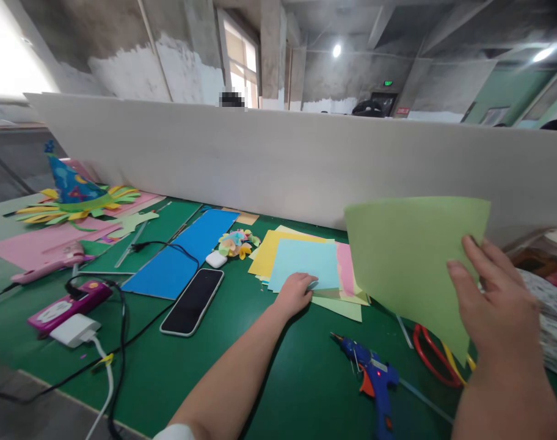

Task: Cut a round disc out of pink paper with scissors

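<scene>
Here, the right hand (pixel 493 287) pinches a green sheet (pixel 411 263) near its edge, holding it up at the right of the counter (pixel 242 360). The left hand (pixel 297 293), fingers loosely curled, rests on the light blue paper (pixel 306 260) atop the stack. Below the green sheet lies a blue glue gun (pixel 372 373), beside the red-handled scissors (pixel 436 360).

There are two glue guns (pixel 377 374) (pixel 49 266), one phone (pixel 193 303), one power strip (pixel 70 308), one cone hat (pixel 74 183) and one white charger (pixel 76 330).
</scene>
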`<move>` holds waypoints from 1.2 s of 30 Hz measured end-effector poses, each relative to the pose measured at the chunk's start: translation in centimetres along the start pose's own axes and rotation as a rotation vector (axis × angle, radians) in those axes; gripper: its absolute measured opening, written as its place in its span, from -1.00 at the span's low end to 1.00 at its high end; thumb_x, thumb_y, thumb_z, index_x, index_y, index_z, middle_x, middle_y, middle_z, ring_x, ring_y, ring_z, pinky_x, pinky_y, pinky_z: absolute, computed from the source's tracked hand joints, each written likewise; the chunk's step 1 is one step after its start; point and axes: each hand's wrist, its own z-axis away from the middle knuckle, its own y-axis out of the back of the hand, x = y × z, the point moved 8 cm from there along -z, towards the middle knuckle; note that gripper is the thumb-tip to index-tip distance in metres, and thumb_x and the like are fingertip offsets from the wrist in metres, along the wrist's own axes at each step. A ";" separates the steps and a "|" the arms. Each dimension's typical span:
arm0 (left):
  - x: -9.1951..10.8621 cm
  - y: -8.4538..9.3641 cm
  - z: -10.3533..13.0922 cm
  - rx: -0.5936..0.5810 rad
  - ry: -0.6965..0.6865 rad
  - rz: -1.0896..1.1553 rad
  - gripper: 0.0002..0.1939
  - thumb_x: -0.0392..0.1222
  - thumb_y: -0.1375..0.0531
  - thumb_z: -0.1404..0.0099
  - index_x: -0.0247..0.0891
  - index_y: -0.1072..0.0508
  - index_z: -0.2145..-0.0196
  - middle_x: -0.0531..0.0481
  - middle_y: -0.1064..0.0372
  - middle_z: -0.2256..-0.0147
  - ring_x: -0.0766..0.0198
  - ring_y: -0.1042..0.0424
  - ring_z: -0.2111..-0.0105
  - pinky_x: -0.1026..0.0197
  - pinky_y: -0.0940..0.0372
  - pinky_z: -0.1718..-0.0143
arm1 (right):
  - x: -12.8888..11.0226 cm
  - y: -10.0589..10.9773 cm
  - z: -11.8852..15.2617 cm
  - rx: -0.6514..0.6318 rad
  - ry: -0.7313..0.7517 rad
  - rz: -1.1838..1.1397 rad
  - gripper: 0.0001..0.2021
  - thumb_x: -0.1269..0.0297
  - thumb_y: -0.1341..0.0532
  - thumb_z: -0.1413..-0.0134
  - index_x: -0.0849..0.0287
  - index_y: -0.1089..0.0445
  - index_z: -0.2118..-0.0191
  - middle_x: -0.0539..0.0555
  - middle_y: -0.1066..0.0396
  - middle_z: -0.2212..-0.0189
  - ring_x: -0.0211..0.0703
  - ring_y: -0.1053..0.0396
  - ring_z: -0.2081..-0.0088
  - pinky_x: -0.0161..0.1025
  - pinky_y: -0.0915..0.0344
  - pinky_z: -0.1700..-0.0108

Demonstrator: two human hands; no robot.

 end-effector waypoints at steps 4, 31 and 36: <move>0.0 0.1 0.0 -0.003 -0.002 0.003 -0.65 -0.06 -0.20 -0.42 -0.23 -0.43 -0.09 -0.16 -0.39 -0.09 0.10 -0.45 -0.01 -0.08 -0.42 -0.03 | 0.4 0.1 0.1 0.034 0.063 0.020 -0.43 -0.04 -0.17 -0.14 0.17 -0.53 -0.16 0.25 -0.47 -0.17 0.27 -0.46 -0.16 0.12 -0.27 -0.29; -4.1 2.4 1.0 0.222 0.509 0.373 -0.62 -0.04 -0.21 -0.41 -0.27 -0.41 -0.10 -0.15 -0.41 -0.06 0.10 -0.47 0.04 -0.06 -0.45 0.03 | -1.3 0.2 0.4 0.023 0.315 0.069 -0.37 0.44 -0.14 -0.25 0.11 -0.16 -0.42 0.23 -0.20 -0.37 0.15 -0.27 -0.32 -0.05 -0.36 -0.26; -4.6 2.7 1.4 0.273 0.604 0.443 -0.61 -0.03 -0.21 -0.42 -0.27 -0.40 -0.10 -0.15 -0.41 -0.04 0.12 -0.48 0.06 -0.05 -0.45 0.05 | -1.9 0.4 0.6 0.006 0.306 -0.008 -0.41 0.49 -0.13 -0.25 0.13 -0.24 -0.38 0.18 -0.24 -0.35 0.06 -0.30 -0.30 -0.16 -0.40 -0.23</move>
